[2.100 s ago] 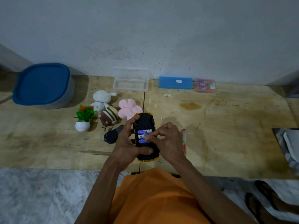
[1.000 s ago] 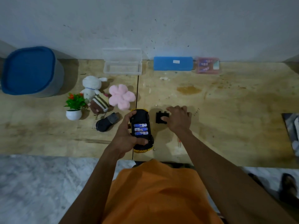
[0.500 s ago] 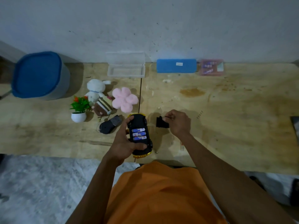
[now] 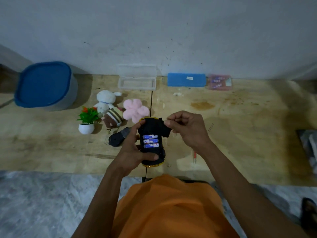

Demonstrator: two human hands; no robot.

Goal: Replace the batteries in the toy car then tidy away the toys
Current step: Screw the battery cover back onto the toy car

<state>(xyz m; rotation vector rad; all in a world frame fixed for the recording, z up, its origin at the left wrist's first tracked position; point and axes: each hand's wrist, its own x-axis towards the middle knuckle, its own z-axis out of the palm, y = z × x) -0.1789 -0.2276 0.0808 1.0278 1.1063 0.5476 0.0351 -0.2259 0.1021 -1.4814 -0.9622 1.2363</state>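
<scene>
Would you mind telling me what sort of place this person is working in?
Probably a room in a home, with the person working at a low plywood board laid against a plain wall. Soft toys, such as the white plush bunny, and a lidded blue tub suggest a household setting.

Fluffy pink plush flower (image 4: 135,109), wooden board (image 4: 248,134)

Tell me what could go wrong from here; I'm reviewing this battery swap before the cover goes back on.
The battery cover, pinched at its edge by the right hand, may seat crooked, since it hangs tilted over the toy car. The three batteries lie uncovered in the upturned car and could drop out if the left hand tips it. The screwdriver lies near the right forearm and could get knocked.
</scene>
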